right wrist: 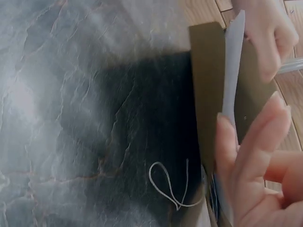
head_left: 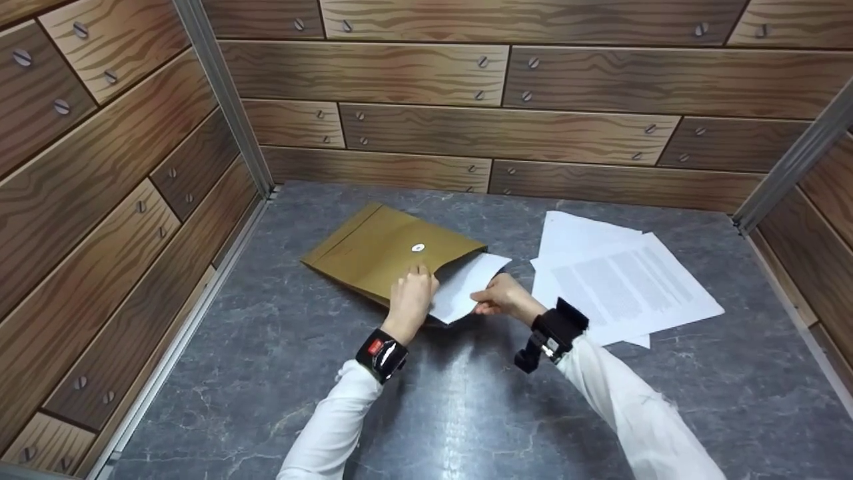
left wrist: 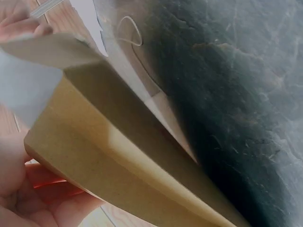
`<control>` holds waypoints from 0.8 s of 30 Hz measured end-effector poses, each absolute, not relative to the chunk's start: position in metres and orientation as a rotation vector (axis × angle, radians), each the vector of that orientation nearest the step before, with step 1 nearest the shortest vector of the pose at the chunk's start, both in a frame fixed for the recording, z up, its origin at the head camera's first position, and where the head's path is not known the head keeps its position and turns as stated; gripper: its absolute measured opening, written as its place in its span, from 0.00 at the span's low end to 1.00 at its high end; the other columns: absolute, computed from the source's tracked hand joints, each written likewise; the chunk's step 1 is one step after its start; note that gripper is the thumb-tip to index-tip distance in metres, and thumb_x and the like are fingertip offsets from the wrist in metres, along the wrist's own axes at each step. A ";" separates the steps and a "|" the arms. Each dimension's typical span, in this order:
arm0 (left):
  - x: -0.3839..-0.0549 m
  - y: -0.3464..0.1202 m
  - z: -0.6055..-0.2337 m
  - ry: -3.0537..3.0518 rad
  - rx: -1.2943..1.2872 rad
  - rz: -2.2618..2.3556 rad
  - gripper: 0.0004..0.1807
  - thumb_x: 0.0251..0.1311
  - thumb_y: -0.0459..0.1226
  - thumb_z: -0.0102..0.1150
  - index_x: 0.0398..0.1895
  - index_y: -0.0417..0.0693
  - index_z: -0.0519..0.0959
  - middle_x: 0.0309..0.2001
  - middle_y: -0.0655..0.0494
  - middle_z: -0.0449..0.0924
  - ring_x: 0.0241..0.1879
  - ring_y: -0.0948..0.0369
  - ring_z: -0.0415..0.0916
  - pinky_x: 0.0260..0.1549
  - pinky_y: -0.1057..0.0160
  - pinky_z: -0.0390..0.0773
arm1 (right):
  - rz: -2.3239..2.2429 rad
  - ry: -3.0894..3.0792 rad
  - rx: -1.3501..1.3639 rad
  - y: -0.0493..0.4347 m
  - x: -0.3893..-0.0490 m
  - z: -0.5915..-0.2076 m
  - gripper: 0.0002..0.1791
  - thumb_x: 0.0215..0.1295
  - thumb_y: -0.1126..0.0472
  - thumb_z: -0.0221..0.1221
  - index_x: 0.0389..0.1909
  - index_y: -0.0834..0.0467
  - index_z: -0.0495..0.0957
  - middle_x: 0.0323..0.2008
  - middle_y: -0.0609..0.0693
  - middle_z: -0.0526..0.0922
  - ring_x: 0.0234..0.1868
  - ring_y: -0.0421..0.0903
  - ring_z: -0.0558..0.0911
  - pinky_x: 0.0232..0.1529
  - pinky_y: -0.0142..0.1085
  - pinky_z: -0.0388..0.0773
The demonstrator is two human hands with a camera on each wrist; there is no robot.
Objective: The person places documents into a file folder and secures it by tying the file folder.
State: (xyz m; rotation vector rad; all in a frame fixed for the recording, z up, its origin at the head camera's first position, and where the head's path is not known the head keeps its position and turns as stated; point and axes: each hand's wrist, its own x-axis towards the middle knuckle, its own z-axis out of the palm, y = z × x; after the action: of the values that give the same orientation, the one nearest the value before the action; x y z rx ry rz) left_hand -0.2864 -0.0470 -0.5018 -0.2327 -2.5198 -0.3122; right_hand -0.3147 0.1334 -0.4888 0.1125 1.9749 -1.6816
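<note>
A brown envelope (head_left: 360, 243) with a white round button (head_left: 418, 247) lies at an angle on the table, its mouth gaping toward the right. My left hand (head_left: 410, 300) grips the upper layer at the mouth; in the left wrist view its fingers (left wrist: 47, 189) curl behind the envelope wall. White paper (head_left: 470, 283) sticks out of the mouth, the rest hidden inside. At its outer edge, my right hand (head_left: 503, 297) pinches the paper between thumb and fingers. The right wrist view shows the sheet (right wrist: 233, 61) edge-on between the envelope's layers.
Several loose printed sheets (head_left: 600, 287) overlap on the grey marbled table (head_left: 266, 387), right of my right hand. A thin looped string (right wrist: 177, 204) hangs by the envelope's lower side. Wood-patterned walls (head_left: 413, 127) enclose the table at the back and both sides.
</note>
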 end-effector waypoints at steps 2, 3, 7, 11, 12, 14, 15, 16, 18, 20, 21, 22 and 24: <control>-0.286 -0.046 -0.499 -2.533 -0.234 -0.313 0.12 0.56 0.37 0.55 0.33 0.34 0.75 0.25 0.47 0.73 0.20 0.51 0.75 0.17 0.58 0.75 | -1.670 1.967 0.095 0.133 -0.316 -0.491 0.06 0.58 0.75 0.53 0.23 0.72 0.71 0.11 0.55 0.76 0.11 0.39 0.76 0.17 0.25 0.74; -0.286 -0.046 -0.499 -2.538 -0.234 -0.308 0.12 0.56 0.38 0.55 0.34 0.34 0.76 0.26 0.47 0.74 0.20 0.51 0.75 0.17 0.58 0.75 | -1.669 1.963 0.085 0.132 -0.316 -0.491 0.06 0.58 0.76 0.53 0.23 0.73 0.71 0.11 0.56 0.76 0.12 0.40 0.77 0.17 0.26 0.74; -0.285 -0.045 -0.498 -2.559 -0.249 -0.318 0.14 0.57 0.38 0.54 0.37 0.33 0.76 0.27 0.46 0.75 0.21 0.51 0.76 0.18 0.58 0.76 | -1.656 1.957 0.076 0.125 -0.320 -0.496 0.06 0.59 0.75 0.53 0.24 0.73 0.70 0.13 0.57 0.76 0.14 0.42 0.78 0.19 0.26 0.75; -0.284 -0.045 -0.498 -2.552 -0.255 -0.359 0.13 0.57 0.38 0.54 0.35 0.33 0.75 0.27 0.46 0.75 0.21 0.50 0.76 0.18 0.57 0.76 | -1.598 2.001 0.082 0.117 -0.326 -0.502 0.11 0.61 0.71 0.53 0.20 0.71 0.72 0.12 0.55 0.76 0.11 0.39 0.75 0.15 0.24 0.72; -0.284 -0.045 -0.498 -2.549 -0.255 -0.367 0.12 0.57 0.38 0.54 0.34 0.34 0.75 0.27 0.46 0.75 0.21 0.50 0.76 0.18 0.57 0.76 | -1.570 2.029 0.083 0.115 -0.328 -0.504 0.13 0.62 0.70 0.53 0.18 0.69 0.72 0.12 0.54 0.76 0.10 0.37 0.74 0.13 0.23 0.71; -0.284 -0.046 -0.499 -2.546 -0.257 -0.375 0.12 0.57 0.38 0.54 0.34 0.34 0.75 0.27 0.46 0.75 0.21 0.50 0.76 0.18 0.57 0.76 | -1.501 2.103 0.077 0.112 -0.332 -0.507 0.16 0.63 0.66 0.53 0.15 0.66 0.73 0.10 0.50 0.74 0.07 0.35 0.70 0.10 0.23 0.67; -0.283 -0.046 -0.499 -2.546 -0.259 -0.378 0.12 0.57 0.37 0.54 0.33 0.34 0.75 0.27 0.46 0.75 0.21 0.50 0.76 0.18 0.57 0.76 | -1.464 2.145 0.070 0.110 -0.333 -0.509 0.18 0.64 0.65 0.53 0.13 0.65 0.72 0.09 0.49 0.73 0.06 0.35 0.68 0.09 0.23 0.65; -0.283 -0.047 -0.499 -2.543 -0.259 -0.381 0.12 0.57 0.37 0.54 0.33 0.34 0.75 0.28 0.47 0.75 0.21 0.50 0.76 0.18 0.57 0.76 | -1.425 2.193 0.055 0.109 -0.335 -0.510 0.19 0.64 0.64 0.53 0.12 0.63 0.72 0.08 0.48 0.71 0.06 0.34 0.66 0.08 0.23 0.63; -0.283 -0.048 -0.499 -2.535 -0.262 -0.380 0.11 0.57 0.37 0.54 0.33 0.35 0.75 0.27 0.47 0.75 0.20 0.50 0.76 0.17 0.57 0.75 | -1.365 2.265 0.033 0.105 -0.337 -0.513 0.21 0.64 0.62 0.53 0.09 0.61 0.70 0.07 0.46 0.69 0.05 0.34 0.64 0.07 0.23 0.59; -0.284 -0.049 -0.501 -2.513 -0.260 -0.354 0.10 0.56 0.37 0.54 0.31 0.36 0.75 0.26 0.48 0.74 0.20 0.50 0.76 0.15 0.56 0.75 | -1.326 2.321 0.001 0.103 -0.338 -0.514 0.23 0.63 0.62 0.53 0.07 0.60 0.69 0.06 0.46 0.67 0.05 0.35 0.63 0.06 0.24 0.57; -0.284 -0.049 -0.502 -2.500 -0.258 -0.345 0.10 0.56 0.37 0.54 0.29 0.36 0.74 0.25 0.48 0.74 0.19 0.49 0.76 0.15 0.56 0.75 | -1.312 2.344 -0.014 0.102 -0.338 -0.514 0.23 0.63 0.62 0.53 0.07 0.60 0.69 0.06 0.47 0.67 0.05 0.36 0.62 0.06 0.25 0.56; -0.284 -0.049 -0.502 -2.485 -0.258 -0.333 0.10 0.55 0.37 0.54 0.29 0.36 0.74 0.24 0.48 0.74 0.19 0.49 0.76 0.14 0.56 0.74 | -1.306 2.361 -0.020 0.101 -0.339 -0.515 0.23 0.63 0.62 0.53 0.07 0.61 0.69 0.06 0.47 0.66 0.05 0.36 0.62 0.06 0.26 0.56; -0.284 -0.050 -0.504 -2.463 -0.263 -0.323 0.09 0.54 0.37 0.55 0.27 0.37 0.74 0.23 0.49 0.73 0.19 0.49 0.76 0.14 0.55 0.74 | -1.307 2.397 -0.024 0.100 -0.340 -0.516 0.22 0.63 0.62 0.54 0.08 0.62 0.70 0.06 0.48 0.66 0.05 0.37 0.62 0.06 0.26 0.57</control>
State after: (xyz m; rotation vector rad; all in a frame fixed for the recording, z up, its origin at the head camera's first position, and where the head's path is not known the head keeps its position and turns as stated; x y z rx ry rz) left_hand -0.2843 -0.0497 -0.5039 -0.2634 -2.4626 -0.3233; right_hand -0.3395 0.0998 -0.5165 -0.0242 2.3974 -1.3069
